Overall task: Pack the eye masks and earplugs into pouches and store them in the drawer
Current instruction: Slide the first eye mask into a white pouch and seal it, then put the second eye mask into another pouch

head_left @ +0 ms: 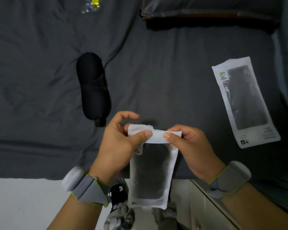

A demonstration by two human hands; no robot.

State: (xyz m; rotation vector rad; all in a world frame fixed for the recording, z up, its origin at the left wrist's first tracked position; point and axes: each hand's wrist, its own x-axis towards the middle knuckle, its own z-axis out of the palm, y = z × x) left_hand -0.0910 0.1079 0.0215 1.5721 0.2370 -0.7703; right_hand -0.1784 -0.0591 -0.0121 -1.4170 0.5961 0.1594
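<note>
A small clear packet of earplugs [91, 4], yellow and blue inside, lay at the far left of the dark grey bedsheet [40, 80]. Nearer, a black eye mask [93, 87] lay lengthwise on the sheet with its strap end toward the person, just beyond the left hand and apart from it.

The left hand [121, 143] was raised over the bed's near edge, wrist bent inward, a grey wristband [88, 188] strapped on the forearm. Its thumb pressed the folded white top flap of a pouch [150, 171] against the fingers behind, while the index finger curled free above the flap.

The pouch hung upright between the two hands, white-edged with a dark window; whether anything was inside could not be told.

The right hand [191, 150] mirrored the left, thumb pinching the flap's other end against curled fingers, the two thumb tips close together. It wore a matching wristband [229, 180].

A pillow [206, 12] sat at the far top of the bed. At the right, a second pouch [244, 102] lay flat on the sheet, well apart from the hands, something dark showing through its window.
</note>
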